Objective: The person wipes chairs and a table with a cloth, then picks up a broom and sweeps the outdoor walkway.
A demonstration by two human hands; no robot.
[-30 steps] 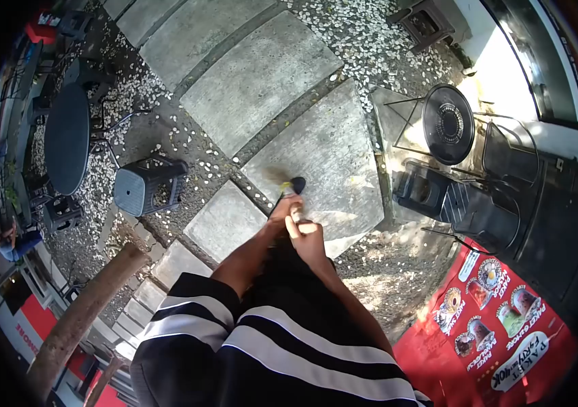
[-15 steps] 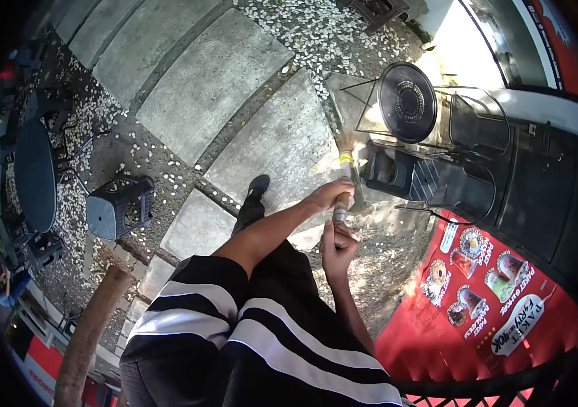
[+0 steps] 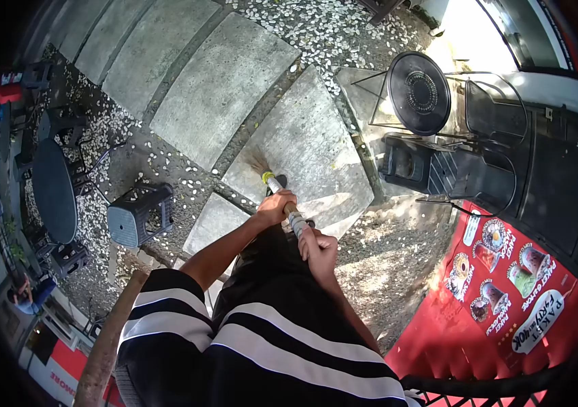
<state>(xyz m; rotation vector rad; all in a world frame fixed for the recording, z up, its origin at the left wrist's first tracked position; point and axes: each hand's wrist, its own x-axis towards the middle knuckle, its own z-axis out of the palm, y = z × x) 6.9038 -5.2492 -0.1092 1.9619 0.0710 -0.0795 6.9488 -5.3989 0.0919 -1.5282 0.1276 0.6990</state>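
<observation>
A stick broom (image 3: 276, 184) with a yellow band near its bristles slants across in front of me, its thin brown bristles over a large concrete slab (image 3: 302, 136). My left hand (image 3: 275, 207) is wrapped round the shaft at its middle, closer to the bristles. Further down, at the near end of the shaft, my right hand (image 3: 317, 247) is closed on it. The bristle tips look slightly blurred. My shoe shows partly behind the shaft.
Concrete slabs (image 3: 224, 88) and white pebbles (image 3: 316, 30) lie ahead. On the right stand a round black table (image 3: 419, 93), dark stools and chairs, and a red banner (image 3: 438, 325). Leftward are a plastic stool (image 3: 126, 224), an oval table (image 3: 54, 190) and a wooden post (image 3: 109, 339).
Both hands have swung the broom leftward. Its bristles moved from beside the dark stool on the right to the slab's left part. The view has shifted slightly.
</observation>
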